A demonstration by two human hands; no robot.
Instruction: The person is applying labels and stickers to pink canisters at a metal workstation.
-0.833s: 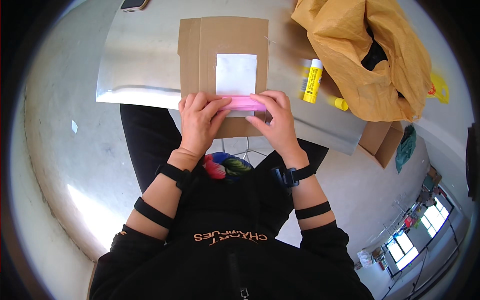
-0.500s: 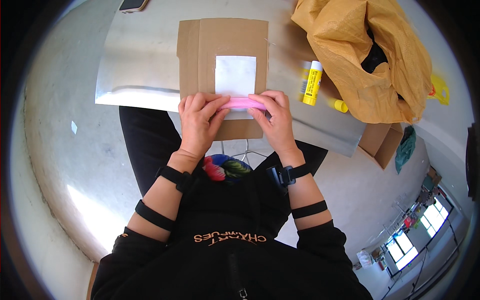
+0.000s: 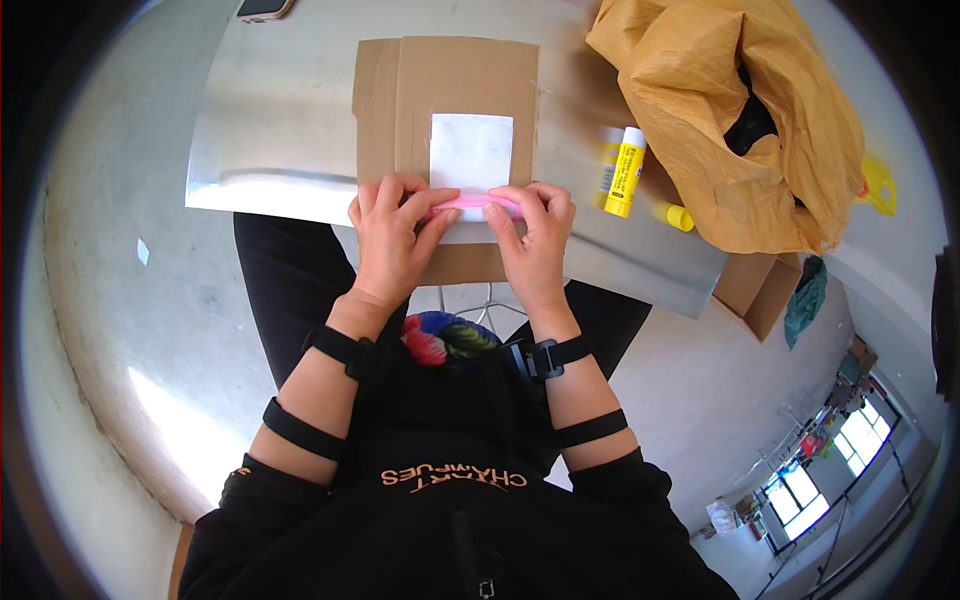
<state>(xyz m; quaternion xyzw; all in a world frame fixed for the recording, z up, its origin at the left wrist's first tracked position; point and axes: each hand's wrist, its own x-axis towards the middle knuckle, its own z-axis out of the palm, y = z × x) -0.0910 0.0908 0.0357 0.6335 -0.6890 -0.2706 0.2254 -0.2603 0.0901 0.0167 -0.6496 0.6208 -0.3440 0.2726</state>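
Centrally: pink strip (image 3: 472,201), one, set crosswise over the lower part of white paper (image 3: 471,152), the paper lying on cardboard (image 3: 378,120), the cardboard on the surface (image 3: 285,115); left hand (image 3: 392,232), fingers curled in, thumb and fingertips pinching the strip's left part; right hand (image 3: 537,235), likewise pinched, on its right part; to the right, glue stick (image 3: 624,178), yellow, near bag (image 3: 690,95), orange; far left, phone (image 3: 263,8), dark

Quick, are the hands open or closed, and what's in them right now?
Left hand: closed, pinching the pink strip toward its left end.
Right hand: closed, pinching it toward the right end.
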